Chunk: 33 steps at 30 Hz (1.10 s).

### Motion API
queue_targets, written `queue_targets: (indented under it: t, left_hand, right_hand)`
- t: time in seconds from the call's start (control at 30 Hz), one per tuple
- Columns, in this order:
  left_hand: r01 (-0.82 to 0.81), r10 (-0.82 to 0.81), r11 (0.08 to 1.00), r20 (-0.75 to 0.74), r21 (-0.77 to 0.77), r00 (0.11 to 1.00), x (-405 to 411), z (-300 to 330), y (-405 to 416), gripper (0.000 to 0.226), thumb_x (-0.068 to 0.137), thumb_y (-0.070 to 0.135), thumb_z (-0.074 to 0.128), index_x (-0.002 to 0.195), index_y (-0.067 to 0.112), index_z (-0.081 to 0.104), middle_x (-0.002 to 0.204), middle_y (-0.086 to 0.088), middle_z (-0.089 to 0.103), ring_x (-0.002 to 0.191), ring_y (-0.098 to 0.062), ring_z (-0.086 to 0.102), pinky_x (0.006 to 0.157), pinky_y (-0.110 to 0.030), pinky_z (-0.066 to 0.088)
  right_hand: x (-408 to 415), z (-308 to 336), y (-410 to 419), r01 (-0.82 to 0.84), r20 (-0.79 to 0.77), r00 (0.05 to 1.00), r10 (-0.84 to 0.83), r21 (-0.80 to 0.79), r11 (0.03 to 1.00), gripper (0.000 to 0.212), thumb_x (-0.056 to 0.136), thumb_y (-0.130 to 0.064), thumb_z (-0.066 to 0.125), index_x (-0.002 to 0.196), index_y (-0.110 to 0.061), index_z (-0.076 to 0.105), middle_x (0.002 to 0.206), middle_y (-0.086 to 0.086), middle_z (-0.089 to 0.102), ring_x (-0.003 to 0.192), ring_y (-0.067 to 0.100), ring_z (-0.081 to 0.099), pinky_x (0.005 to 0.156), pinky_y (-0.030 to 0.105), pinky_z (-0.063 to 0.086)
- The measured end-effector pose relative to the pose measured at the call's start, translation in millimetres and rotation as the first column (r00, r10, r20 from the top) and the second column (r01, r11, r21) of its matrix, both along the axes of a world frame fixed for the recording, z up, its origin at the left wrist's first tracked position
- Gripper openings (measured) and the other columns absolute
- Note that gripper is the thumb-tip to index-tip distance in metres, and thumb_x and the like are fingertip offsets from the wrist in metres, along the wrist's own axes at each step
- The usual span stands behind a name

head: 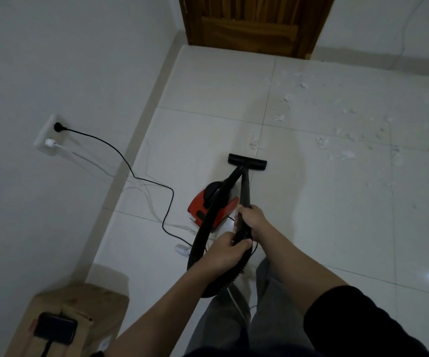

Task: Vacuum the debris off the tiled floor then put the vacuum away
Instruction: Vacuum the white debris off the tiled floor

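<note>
A small red and black vacuum (209, 206) sits on the white tiled floor (337, 215) in front of me. Its black wand (245, 188) runs forward to a flat black nozzle (247, 162) resting on the tiles. My right hand (253, 220) grips the wand's lower end. My left hand (222, 249) holds the black ribbed hose (203, 233) where it loops back toward my legs. White scraps of debris (337, 130) are scattered over the tiles ahead and to the right of the nozzle; one scrap (254, 145) lies just beyond it.
The vacuum's black cord (130, 171) trails across the floor to a wall socket (51, 134) on the left, beside a white plug and cable. A cardboard box (76, 315) with a dark phone (54, 328) on top stands at bottom left. A wooden door (254, 24) is ahead.
</note>
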<state>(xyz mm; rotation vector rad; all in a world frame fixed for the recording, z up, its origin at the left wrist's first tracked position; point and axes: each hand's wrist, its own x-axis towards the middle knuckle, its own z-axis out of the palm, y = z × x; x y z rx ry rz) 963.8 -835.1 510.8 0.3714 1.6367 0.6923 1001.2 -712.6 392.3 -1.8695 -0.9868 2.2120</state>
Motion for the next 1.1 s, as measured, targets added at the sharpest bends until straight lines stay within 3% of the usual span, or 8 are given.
queue_targets:
  t: [0.2, 0.37, 0.57, 0.77, 0.9, 1.1]
  left_hand:
    - [-0.014, 0.016, 0.999, -0.032, 0.048, 0.999, -1, -10, 12, 0.021, 0.096, 0.031, 0.051, 0.106, 0.015, 0.060, 0.086, -0.010, 0.062, 0.072, -0.016, 0.061, 0.063, -0.027, 0.053]
    - [-0.049, 0.051, 0.994, -0.018, 0.094, 0.999, 1, -16, 29, 0.007, 0.096, 0.028, 0.051, 0.097, 0.023, 0.056, 0.080, -0.008, 0.060, 0.069, -0.020, 0.059, 0.061, -0.031, 0.053]
    - [-0.049, 0.052, 0.997, -0.052, 0.062, 0.997, -5, -24, 54, 0.018, 0.096, 0.022, 0.050, 0.108, 0.009, 0.056, 0.075, -0.007, 0.056, 0.058, -0.016, 0.056, 0.053, -0.026, 0.050]
    - [-0.037, 0.038, 0.999, -0.087, 0.016, 0.996, -9, -36, 77, 0.019, 0.094, 0.020, 0.051, 0.106, 0.006, 0.057, 0.081, -0.010, 0.059, 0.063, -0.017, 0.057, 0.059, -0.029, 0.052]
    - [-0.043, 0.044, 0.999, -0.127, 0.006, 0.991, -11, -44, 99, 0.018, 0.093, 0.022, 0.052, 0.104, 0.009, 0.058, 0.083, -0.009, 0.062, 0.067, -0.017, 0.059, 0.068, -0.039, 0.055]
    - [-0.064, 0.063, 0.998, -0.147, -0.001, 0.987, -10, -53, 142, 0.021, 0.094, 0.022, 0.053, 0.111, 0.010, 0.058, 0.092, -0.015, 0.064, 0.074, -0.019, 0.060, 0.077, -0.049, 0.055]
  right_hand:
    - [-3, 0, 17, -0.013, -0.014, 1.000, 0.014, 0.047, 0.999, 0.008, 0.103, -0.008, 0.048, 0.094, -0.006, 0.049, 0.066, 0.011, 0.051, 0.052, 0.021, 0.048, 0.049, 0.032, 0.046]
    - [-6, -5, 38, -0.039, -0.013, 0.999, 0.040, 0.095, 0.995, 0.005, 0.102, -0.009, 0.049, 0.102, -0.005, 0.049, 0.065, 0.014, 0.052, 0.051, 0.024, 0.049, 0.050, 0.035, 0.047]
    - [-13, -14, 58, -0.055, 0.003, 0.998, 0.055, 0.062, 0.997, 0.004, 0.102, -0.008, 0.047, 0.100, -0.005, 0.048, 0.063, 0.013, 0.051, 0.050, 0.023, 0.049, 0.049, 0.035, 0.047]
    - [-18, -26, 79, -0.057, 0.009, 0.998, 0.057, 0.018, 0.998, 0.010, 0.102, -0.011, 0.050, 0.093, -0.011, 0.046, 0.064, 0.010, 0.050, 0.053, 0.022, 0.049, 0.055, 0.037, 0.047]
    - [-20, -27, 102, -0.067, -0.019, 0.998, 0.068, 0.033, 0.997, 0.013, 0.101, -0.008, 0.048, 0.090, -0.014, 0.048, 0.064, 0.008, 0.049, 0.054, 0.022, 0.049, 0.061, 0.039, 0.047]
    - [-20, -28, 147, -0.099, -0.052, 0.994, 0.101, 0.035, 0.994, 0.014, 0.103, -0.009, 0.048, 0.090, -0.014, 0.047, 0.062, 0.008, 0.047, 0.051, 0.021, 0.048, 0.053, 0.036, 0.048]
